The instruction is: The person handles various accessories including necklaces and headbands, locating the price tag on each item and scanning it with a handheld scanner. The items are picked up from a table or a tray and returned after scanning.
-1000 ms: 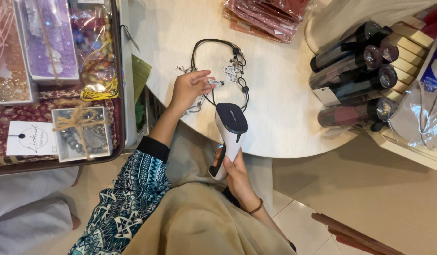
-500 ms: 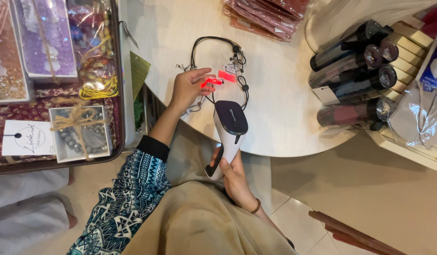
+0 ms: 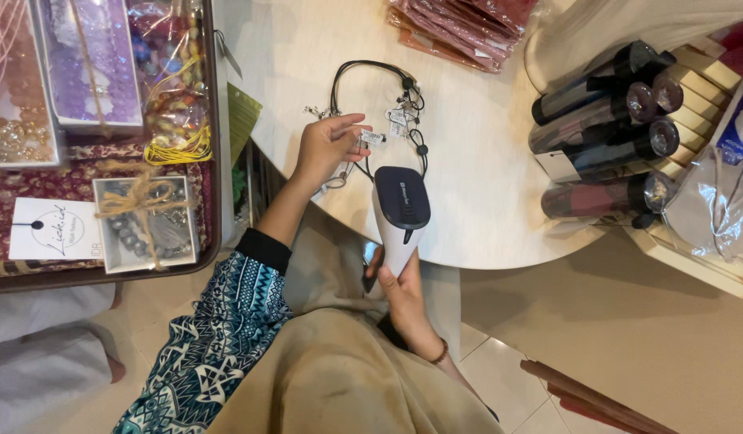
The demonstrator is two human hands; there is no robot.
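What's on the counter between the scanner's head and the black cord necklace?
In the head view, bare pale counter separates the handheld scanner from the necklace, except its small white tag held by the left hand.

Black cord necklace (image 3: 377, 88) with small white tags lies looped on pale round table. Handheld scanner (image 3: 400, 210), white body, dark head, points at the tags just beside it.

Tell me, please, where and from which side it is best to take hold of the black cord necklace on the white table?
Probably at the bare arc of the black cord necklace, from the far side. There the loop lies flat and free; nearer, the tags, left hand and scanner in the right hand crowd it.
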